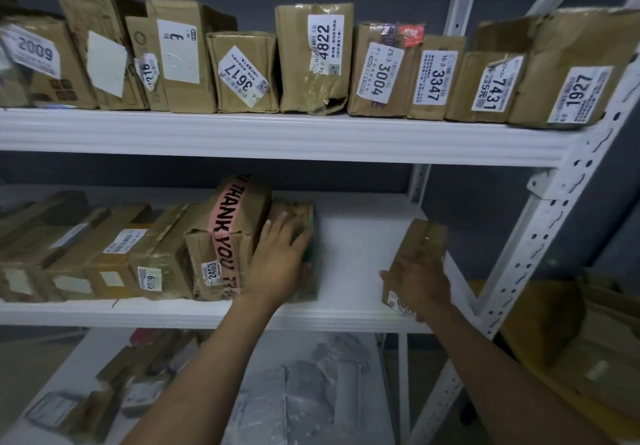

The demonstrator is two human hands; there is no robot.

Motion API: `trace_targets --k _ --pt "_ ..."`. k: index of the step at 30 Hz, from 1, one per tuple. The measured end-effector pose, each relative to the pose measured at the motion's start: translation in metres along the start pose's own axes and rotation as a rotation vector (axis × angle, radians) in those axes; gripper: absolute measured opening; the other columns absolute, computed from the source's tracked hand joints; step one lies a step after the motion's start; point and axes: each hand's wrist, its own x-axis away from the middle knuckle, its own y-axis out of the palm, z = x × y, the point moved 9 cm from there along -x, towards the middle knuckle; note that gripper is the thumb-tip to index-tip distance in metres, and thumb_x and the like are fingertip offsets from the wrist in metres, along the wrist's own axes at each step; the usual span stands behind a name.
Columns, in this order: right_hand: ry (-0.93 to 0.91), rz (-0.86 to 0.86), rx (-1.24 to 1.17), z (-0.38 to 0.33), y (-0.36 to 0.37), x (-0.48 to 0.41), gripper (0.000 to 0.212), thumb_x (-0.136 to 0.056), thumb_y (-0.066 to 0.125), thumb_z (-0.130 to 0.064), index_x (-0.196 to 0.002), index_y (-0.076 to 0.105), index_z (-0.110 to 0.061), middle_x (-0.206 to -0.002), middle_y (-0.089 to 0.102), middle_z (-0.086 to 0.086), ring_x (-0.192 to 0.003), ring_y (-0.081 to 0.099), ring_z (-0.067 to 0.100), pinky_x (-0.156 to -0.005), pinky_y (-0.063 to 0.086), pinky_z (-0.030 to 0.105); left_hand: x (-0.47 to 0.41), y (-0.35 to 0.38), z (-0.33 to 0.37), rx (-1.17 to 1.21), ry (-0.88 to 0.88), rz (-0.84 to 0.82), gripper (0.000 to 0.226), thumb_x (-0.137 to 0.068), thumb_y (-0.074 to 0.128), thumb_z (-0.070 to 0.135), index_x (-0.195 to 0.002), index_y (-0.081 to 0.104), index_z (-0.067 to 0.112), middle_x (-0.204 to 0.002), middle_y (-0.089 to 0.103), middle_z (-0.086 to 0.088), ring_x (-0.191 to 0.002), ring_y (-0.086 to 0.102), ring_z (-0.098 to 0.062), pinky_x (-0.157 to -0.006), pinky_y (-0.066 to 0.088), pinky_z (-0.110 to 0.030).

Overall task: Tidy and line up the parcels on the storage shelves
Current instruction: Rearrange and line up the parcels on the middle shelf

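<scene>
Both bare forearms reach forward and upward from the lower edge. Left hand (280, 259): palm down, fingers straight and spread, pressed flat. Right hand (419, 281): palm down, thumb out to the left, fingers curled over a small parcel (424, 236).

There is one camera, and it sits on the person's head. It looks forward and a little down, straight at the middle shelf (353, 236) from just in front of it. It is very near, so near that both hands reach that shelf from the bottom of the view. The left hand (277, 261) lies on a parcel (298, 212) there, and the right hand (419, 281) holds a small parcel (427, 236) near its right end. The top shelf (277, 136) above it is seen from the front, the low shelf (69, 368) under it from above. The post (540, 236) right of it leans.
</scene>
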Motion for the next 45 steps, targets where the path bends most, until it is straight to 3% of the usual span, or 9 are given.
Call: trace_targets --k 4,8,11,18,21,26,33,40,45 --pt "-0.052 -0.149 -0.009 0.014 0.012 0.01 0.065 -0.093 0.052 -0.048 -0.149 0.024 -0.03 -0.151 0.03 0.013 -0.12 0.05 0.037 -0.095 0.048 0.045 0.001 0.035 0.045 0.159 0.074 -0.1 0.058 -0.084 0.066 0.017 -0.138 0.048 0.011 -0.146 0.041 -0.017 -0.141 0.028 -0.038 -0.116 0.023 -0.046" --pt "-0.095 -0.047 -0.098 0.021 -0.001 0.02 0.062 -0.089 0.064 -0.038 -0.144 0.036 -0.029 -0.148 0.028 0.011 -0.119 0.049 0.033 -0.087 0.053 0.038 0.003 0.06 0.073 0.192 0.071 -0.176 0.06 -0.096 0.052 0.031 -0.15 0.029 0.021 -0.157 0.026 -0.002 -0.147 0.012 -0.021 -0.121 0.001 -0.041" --pt "-0.164 -0.035 -0.354 0.021 -0.003 0.028 0.06 -0.085 0.072 -0.028 -0.138 0.045 -0.026 -0.145 0.031 0.004 -0.114 0.044 0.014 -0.061 0.047 0.006 0.002 0.071 0.084 0.198 0.086 -0.207 0.058 -0.098 0.048 0.033 -0.15 0.027 0.021 -0.157 0.025 0.0 -0.148 0.01 -0.017 -0.121 0.002 -0.04" --pt "-0.162 -0.172 -0.747 0.009 0.017 0.041 0.076 -0.087 0.07 -0.02 -0.146 0.024 -0.039 -0.122 0.054 -0.015 -0.107 0.057 -0.005 -0.083 0.051 0.016 0.009 0.089 0.091 0.9 -0.09 -0.299 0.062 -0.088 0.068 0.021 -0.143 0.04 0.028 -0.13 0.058 0.002 -0.111 0.058 -0.01 -0.091 0.043 -0.011" --pt "-0.231 -0.224 -0.627 -0.005 0.025 0.036 0.087 -0.088 0.069 -0.016 -0.151 0.013 -0.038 -0.123 0.053 -0.017 -0.104 0.056 -0.01 -0.085 0.048 0.011 0.007 0.079 0.083 0.785 -0.047 -0.219 0.051 -0.089 0.066 0.014 -0.137 0.051 0.017 -0.127 0.062 -0.005 -0.111 0.06 -0.017 -0.093 0.043 -0.017" --pt "-0.304 -0.189 -0.361 -0.039 0.024 0.021 0.068 -0.088 0.069 -0.02 -0.146 0.035 -0.026 -0.158 0.014 0.008 -0.143 0.024 0.019 -0.106 0.021 0.017 0.0 0.056 0.067 0.395 0.117 -0.092 0.041 -0.086 0.062 0.011 -0.126 0.061 0.02 -0.117 0.066 -0.003 -0.115 0.055 -0.024 -0.09 0.047 -0.032" --pt "-0.377 -0.267 -0.315 -0.083 0.037 0.005 0.069 -0.086 0.07 -0.016 -0.146 0.038 -0.026 -0.162 0.004 0.003 -0.144 0.023 0.018 -0.103 0.028 0.016 0.001 0.01 0.024 0.136 0.103 0.147 0.051 -0.069 0.079 0.009 -0.119 0.066 0.012 -0.11 0.068 -0.006 -0.096 0.063 -0.027 -0.075 0.053 -0.034" --pt "-0.424 -0.301 -0.286 -0.101 0.043 0.002 0.068 -0.088 0.068 -0.013 -0.147 0.037 -0.027 -0.162 0.002 0.004 -0.146 0.019 0.016 -0.098 0.021 0.008 0.0 0.042 -0.013 -0.047 -0.082 -0.208 0.072 -0.087 0.063 0.036 -0.15 0.03 0.019 -0.151 0.035 -0.009 -0.138 0.031 -0.028 -0.113 0.024 -0.039" --pt "-0.445 -0.259 -0.269 -0.106 0.044 -0.004 0.064 -0.092 0.062 -0.011 -0.148 0.035 -0.027 -0.162 0.002 0.005 -0.143 0.028 0.017 -0.097 0.025 0.009 0.008 0.048 -0.014 -0.06 -0.05 -0.193 0.067 -0.078 0.072 0.021 -0.14 0.048 0.012 -0.142 0.05 -0.013 -0.13 0.046 -0.034 -0.109 0.031 -0.044"
